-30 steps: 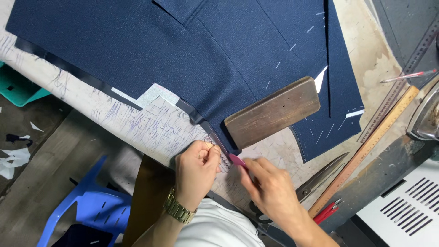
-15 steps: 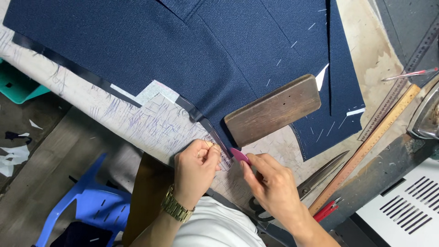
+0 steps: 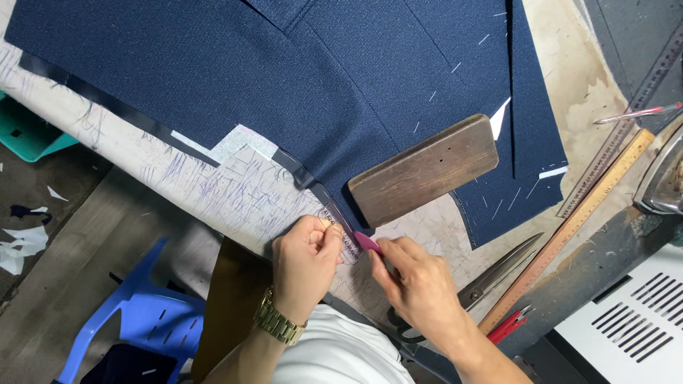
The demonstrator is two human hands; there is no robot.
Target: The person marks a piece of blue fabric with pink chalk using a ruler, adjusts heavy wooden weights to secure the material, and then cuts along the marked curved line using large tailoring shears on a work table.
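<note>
- The left hand (image 3: 306, 259) was closed narrow, its fingertips pinning the corner of the navy fabric (image 3: 235, 78) near the table's near edge.
- The right hand (image 3: 420, 288) held a pink tailor's chalk (image 3: 367, 242) pinched at the fabric's edge, at 3 o'clock from the left thumb.
- The step was judged to be marking along the edge; steady pinning was called for.
- At 1 o'clock, a wooden block (image 3: 423, 171) weighted the cloth.
- Scissors (image 3: 491, 277) lay at 3 o'clock.
</note>
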